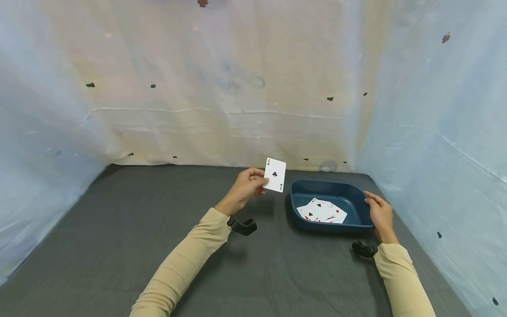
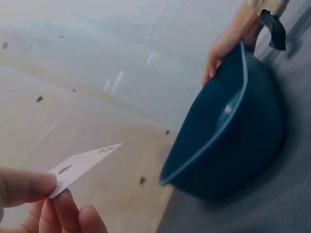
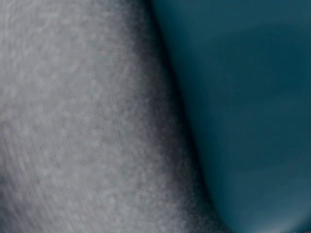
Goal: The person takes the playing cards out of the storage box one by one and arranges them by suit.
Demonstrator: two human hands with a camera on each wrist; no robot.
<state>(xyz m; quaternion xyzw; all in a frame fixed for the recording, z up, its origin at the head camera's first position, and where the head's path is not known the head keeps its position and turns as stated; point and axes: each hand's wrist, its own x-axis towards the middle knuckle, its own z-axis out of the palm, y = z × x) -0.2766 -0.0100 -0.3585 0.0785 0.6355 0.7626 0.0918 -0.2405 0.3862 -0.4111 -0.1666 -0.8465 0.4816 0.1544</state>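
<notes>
An ace of clubs playing card [image 1: 274, 175] is pinched between the thumb and fingers of my left hand [image 1: 246, 187], up in the air left of a dark blue basin [image 1: 328, 226]. The left wrist view shows the card [image 2: 82, 167] nearly edge-on. Several playing cards [image 1: 321, 210] lie face up and overlapping on the basin's floor. My right hand [image 1: 381, 215] grips the basin's right rim, thumb and fingers on either side of it. In the right wrist view only the basin's outer wall [image 3: 248, 121] shows; the hand is out of that picture.
Dark grey cloth [image 1: 130, 233] covers the table. Pale stained sheeting [image 1: 222, 88] hangs behind it, and bluish sheeting [image 1: 447, 145] stands close along the right edge. Each wrist wears a black band [image 1: 242, 226].
</notes>
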